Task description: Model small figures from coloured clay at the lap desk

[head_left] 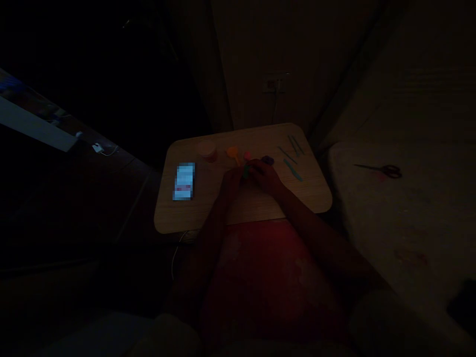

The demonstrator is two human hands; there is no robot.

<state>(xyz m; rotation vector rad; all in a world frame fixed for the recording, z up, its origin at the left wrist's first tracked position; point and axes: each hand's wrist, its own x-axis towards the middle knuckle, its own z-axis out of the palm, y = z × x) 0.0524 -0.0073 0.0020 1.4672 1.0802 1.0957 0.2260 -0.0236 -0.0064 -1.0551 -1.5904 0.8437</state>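
Note:
In the dim head view, my left hand (232,179) and my right hand (263,174) meet over the middle of a small wooden table. Between their fingertips is a small green lump (246,172), which looks like modelling clay; both hands are closed on it, though the fingers partly hide it. Just beyond lie a pink lump (247,155) and an orange scoop-like tool (233,152). A dark purple piece (267,159) sits close to the fingers of my right hand.
A lit phone (184,181) lies on the left of the table (201,213), near a round lidded tub (207,150). Several thin teal tools, including a wider teal one (293,170), lie at right. Scissors (386,170) rest on a pale surface beyond. A wall socket (274,84) holds a plugged cable.

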